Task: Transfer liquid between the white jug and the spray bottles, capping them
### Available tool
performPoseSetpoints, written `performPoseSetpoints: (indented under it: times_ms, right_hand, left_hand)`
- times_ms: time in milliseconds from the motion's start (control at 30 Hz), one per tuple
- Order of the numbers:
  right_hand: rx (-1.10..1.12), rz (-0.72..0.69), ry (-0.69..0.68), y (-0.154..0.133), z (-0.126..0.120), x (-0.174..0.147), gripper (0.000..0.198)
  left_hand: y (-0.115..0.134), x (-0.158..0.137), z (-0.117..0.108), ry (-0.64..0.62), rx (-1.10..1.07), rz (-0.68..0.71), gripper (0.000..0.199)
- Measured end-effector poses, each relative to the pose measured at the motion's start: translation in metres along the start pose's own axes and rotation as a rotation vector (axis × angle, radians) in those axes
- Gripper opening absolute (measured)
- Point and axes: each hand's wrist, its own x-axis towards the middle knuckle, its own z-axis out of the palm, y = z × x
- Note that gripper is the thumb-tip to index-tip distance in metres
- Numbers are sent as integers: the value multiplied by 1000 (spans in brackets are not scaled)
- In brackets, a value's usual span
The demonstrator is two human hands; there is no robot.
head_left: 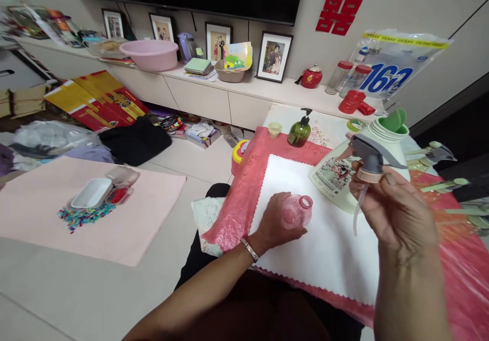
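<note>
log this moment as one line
left hand: holds pink bottle, mouth uncapped | right hand: holds grey spray head, off bottle | surface: white mat

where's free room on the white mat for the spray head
Free: the white mat between the pink bottle and the scalloped near edge; also the mat's far left corner, short of the green pump bottle. Crowded: the far right, with the large jug and sprayers.
</note>
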Motion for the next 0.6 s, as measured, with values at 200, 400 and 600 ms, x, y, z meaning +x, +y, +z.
performPoseSetpoints:
  times_ms: [200,400,600]
  right_hand:
    - [230,-88,-12,-3,14,-10,37]
    - [193,-186,12,-7,25,-18,27]
    - [216,-291,86,-7,33,-20,35]
  left_hand:
    - [-7,-1,2,11,-10,30,103]
    - [-9,-2,2,19,-5,51,102]
    - [-9,-2,4,36,-10,66,101]
